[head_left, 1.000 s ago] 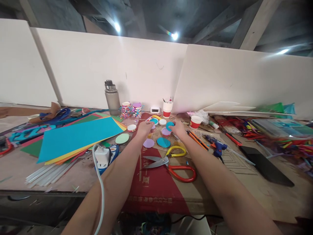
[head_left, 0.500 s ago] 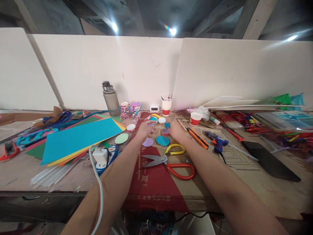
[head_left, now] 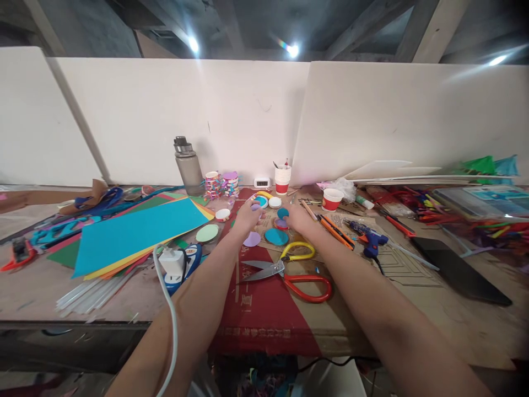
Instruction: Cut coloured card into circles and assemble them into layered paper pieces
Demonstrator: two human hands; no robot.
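My left hand (head_left: 248, 216) reaches to the far middle of the table, its fingers closed at the edge of a small purple paper circle (head_left: 256, 208). Opposite it, my right hand (head_left: 300, 218) pinches a small blue paper circle (head_left: 283, 213). Just below that blue circle is a round piece with a purple top (head_left: 280, 224). A larger purple circle (head_left: 252, 239) and a larger blue circle (head_left: 276, 237) lie flat nearer to me. Big scissors (head_left: 285, 270) with one yellow and one red handle rest open between my forearms. My fingertips are partly hidden.
Coloured paper sheets (head_left: 136, 237), a plug on a power strip (head_left: 176, 264) and its white cable (head_left: 169, 325) are at left. To the right are a paper cup (head_left: 332, 199), orange cutters (head_left: 336, 231), a blue glue gun (head_left: 374, 241) and a black tablet-like slab (head_left: 458, 270).
The view has shifted very slightly. Both hands stay in nearly the same places by the small circles, and the scissors lie as before.
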